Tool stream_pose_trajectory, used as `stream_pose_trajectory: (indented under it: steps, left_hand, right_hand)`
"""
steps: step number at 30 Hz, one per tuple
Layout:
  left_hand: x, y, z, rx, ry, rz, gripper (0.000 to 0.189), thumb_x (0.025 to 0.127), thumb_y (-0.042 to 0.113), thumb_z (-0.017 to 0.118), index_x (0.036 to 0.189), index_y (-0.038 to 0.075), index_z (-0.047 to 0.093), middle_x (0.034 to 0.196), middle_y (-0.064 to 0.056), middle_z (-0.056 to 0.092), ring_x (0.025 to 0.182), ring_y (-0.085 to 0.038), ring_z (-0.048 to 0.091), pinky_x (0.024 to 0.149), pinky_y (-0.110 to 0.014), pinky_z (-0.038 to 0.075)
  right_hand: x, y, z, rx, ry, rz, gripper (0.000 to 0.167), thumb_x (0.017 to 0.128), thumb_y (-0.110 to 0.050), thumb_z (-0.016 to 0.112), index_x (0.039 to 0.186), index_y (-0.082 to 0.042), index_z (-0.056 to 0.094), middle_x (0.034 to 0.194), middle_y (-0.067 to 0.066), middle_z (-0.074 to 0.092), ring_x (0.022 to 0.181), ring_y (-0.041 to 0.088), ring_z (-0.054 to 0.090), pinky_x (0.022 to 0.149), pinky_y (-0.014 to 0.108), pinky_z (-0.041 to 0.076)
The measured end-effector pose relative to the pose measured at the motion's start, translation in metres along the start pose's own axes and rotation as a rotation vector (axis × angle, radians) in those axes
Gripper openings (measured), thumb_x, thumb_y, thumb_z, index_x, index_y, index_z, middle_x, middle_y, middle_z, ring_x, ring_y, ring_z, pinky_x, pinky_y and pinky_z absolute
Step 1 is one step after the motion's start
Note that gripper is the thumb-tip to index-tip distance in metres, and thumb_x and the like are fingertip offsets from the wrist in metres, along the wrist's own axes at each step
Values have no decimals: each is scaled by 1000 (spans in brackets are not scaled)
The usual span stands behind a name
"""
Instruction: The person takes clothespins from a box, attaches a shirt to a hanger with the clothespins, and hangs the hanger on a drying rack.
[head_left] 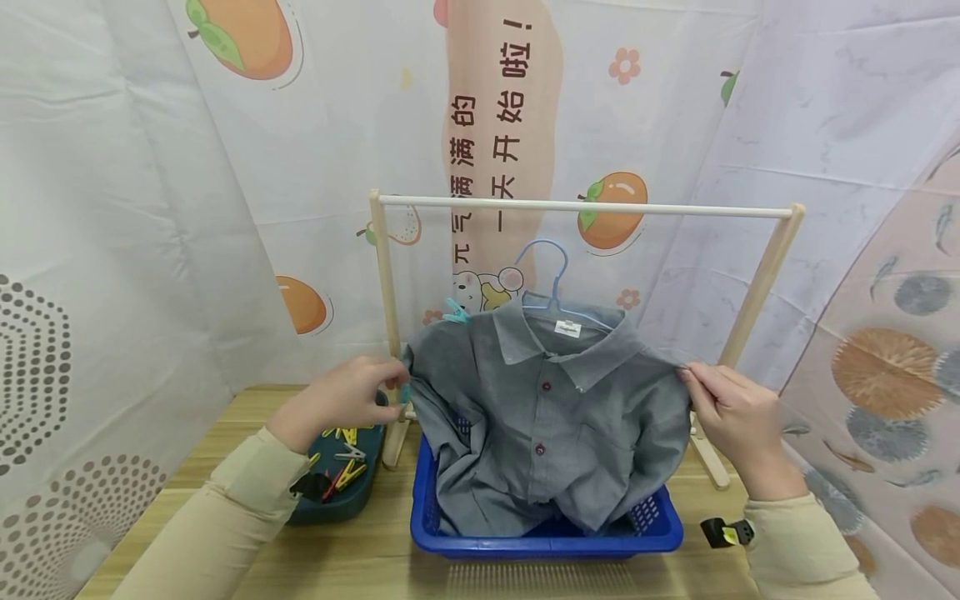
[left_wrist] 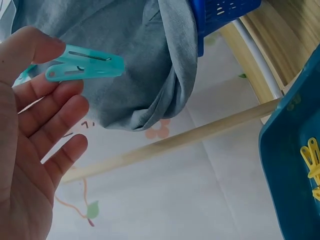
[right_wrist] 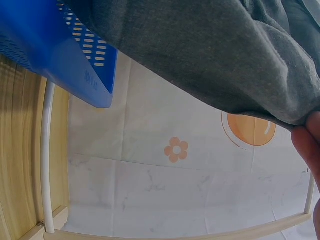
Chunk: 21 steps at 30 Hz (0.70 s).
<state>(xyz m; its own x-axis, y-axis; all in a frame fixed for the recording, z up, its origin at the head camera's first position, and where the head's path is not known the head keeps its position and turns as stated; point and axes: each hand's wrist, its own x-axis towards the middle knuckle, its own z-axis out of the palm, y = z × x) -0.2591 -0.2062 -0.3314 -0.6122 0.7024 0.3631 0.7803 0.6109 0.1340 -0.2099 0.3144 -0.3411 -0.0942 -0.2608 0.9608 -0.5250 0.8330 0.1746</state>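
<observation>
A grey button-up shirt hangs on a light blue hanger, its lower part down in the blue basket. One turquoise clothespin is on the shoulder at the left of the picture. My left hand pinches another turquoise clothespin between thumb and index finger, beside the sleeve on that side; the other fingers are loosely bent. On the opposite side, my right hand pinches the shirt's shoulder edge between thumb and fingers and holds it out sideways.
Behind the shirt stands a wooden rack with a white crossbar, above the hanger's hook. At the left, a dark teal bin contains several yellow, grey and red clothespins. Basket and bin rest on a wooden table. Printed curtains surround it.
</observation>
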Motion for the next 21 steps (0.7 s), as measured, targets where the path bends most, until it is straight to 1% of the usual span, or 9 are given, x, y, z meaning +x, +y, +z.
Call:
stream_pose_trajectory:
  steps: [3, 6, 10, 15, 19, 21]
  left_hand:
    - [0, 3, -1, 2, 27, 18, 27, 85, 17, 79, 109, 7, 70, 100, -2, 67, 89, -18, 64, 76, -36, 56]
    - [0, 5, -1, 1, 57, 51, 28, 85, 14, 80, 110, 7, 70, 100, -2, 68, 89, -19, 65, 76, -36, 56]
    - [1, 6, -1, 11, 90, 95, 28, 83, 11, 81, 108, 8, 70, 100, -2, 69, 88, -17, 65, 75, -35, 57]
    - [3, 10, -2, 25, 128, 144, 29, 80, 9, 82, 107, 6, 71, 98, -2, 69, 86, -18, 65, 74, -34, 57]
    - [6, 14, -3, 41, 176, 192, 29, 78, 8, 84, 103, 6, 70, 95, -2, 68, 83, -14, 62, 72, -33, 56]
    - [8, 16, -3, 49, 197, 205, 28, 78, 9, 84, 102, 6, 70, 93, -2, 67, 82, -12, 61, 72, -32, 56]
  right_hand:
    - [0, 0, 0, -4, -2, 1, 44, 104, -34, 58, 87, 0, 79, 72, 11, 71, 51, 24, 62, 47, 43, 44]
    - [0, 0, 0, -9, -1, 1, 44, 104, -34, 58, 87, 0, 79, 72, 11, 71, 51, 24, 62, 47, 43, 44]
    - [-1, 0, 0, -11, 1, 0, 44, 104, -34, 58, 87, 0, 79, 72, 11, 71, 51, 24, 62, 47, 43, 44]
    - [-1, 0, 0, -10, 4, 1, 43, 104, -34, 59, 86, 0, 79, 71, 11, 71, 51, 24, 61, 47, 44, 44]
    - [0, 0, 0, -9, 6, 0, 44, 104, -34, 58, 86, 0, 79, 72, 12, 71, 51, 24, 61, 46, 44, 44]
    - [0, -1, 0, -6, 7, 0, 44, 104, -34, 59, 87, 0, 79, 72, 12, 71, 51, 25, 62, 46, 45, 44]
